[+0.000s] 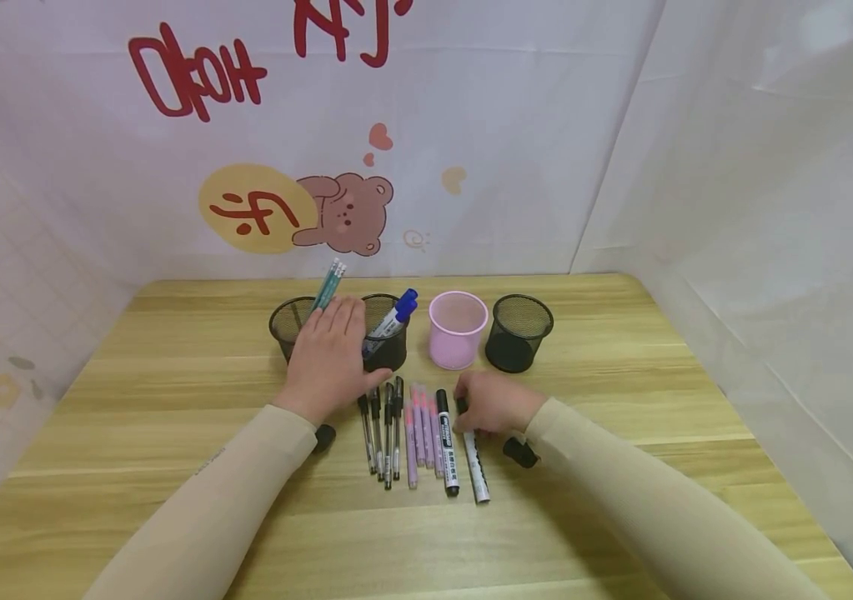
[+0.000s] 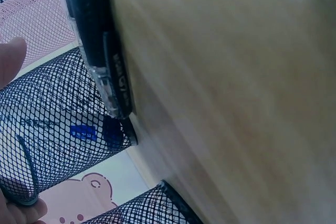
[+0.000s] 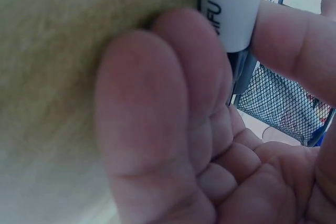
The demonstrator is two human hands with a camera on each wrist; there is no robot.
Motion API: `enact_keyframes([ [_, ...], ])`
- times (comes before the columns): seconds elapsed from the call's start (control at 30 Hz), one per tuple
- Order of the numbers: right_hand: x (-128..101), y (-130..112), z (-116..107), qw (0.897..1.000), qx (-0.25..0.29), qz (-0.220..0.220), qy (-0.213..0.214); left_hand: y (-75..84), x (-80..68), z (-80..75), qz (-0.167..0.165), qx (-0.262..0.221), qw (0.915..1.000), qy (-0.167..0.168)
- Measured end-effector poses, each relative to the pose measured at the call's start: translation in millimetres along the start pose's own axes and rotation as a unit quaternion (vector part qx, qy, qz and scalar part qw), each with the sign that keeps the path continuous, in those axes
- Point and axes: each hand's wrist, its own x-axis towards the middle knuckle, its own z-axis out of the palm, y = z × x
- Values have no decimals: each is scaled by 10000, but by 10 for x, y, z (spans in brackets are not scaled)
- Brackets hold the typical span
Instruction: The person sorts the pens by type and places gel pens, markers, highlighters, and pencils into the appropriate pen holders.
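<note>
My left hand (image 1: 328,358) lies against the left side of a black mesh pen cup (image 1: 388,354), fingers stretched forward and thumb spread in front of it. In the left wrist view, fingertips (image 2: 26,211) touch the rim of that cup. Two blue-capped markers (image 1: 396,317) lean inside it. My right hand (image 1: 497,402) pinches a white marker (image 1: 477,471) near its far end, low over the table. White marker barrel (image 3: 231,11) shows between the fingers in the right wrist view. Beside it lies a black-capped whiteboard marker (image 1: 448,446).
Several pink-purple pens (image 1: 424,433) and several black gel pens (image 1: 388,437) lie in rows. A pink mesh cup (image 1: 456,346) and a black mesh cup (image 1: 514,346) stand to the right. Green pencils (image 1: 327,287) stand in the leftmost black cup (image 1: 283,321). A fabric backdrop rises behind the table.
</note>
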Motion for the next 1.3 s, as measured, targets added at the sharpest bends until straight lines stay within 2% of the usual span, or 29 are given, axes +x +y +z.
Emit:
enact_keyframes([
  [1.03, -40, 32, -17, 9999, 55, -102, 43, 2, 5, 22, 19, 1, 10000, 79],
  [1.3, -66, 31, -114, 9986, -62, -346, 393, -2, 5, 15, 4, 23, 10000, 27],
])
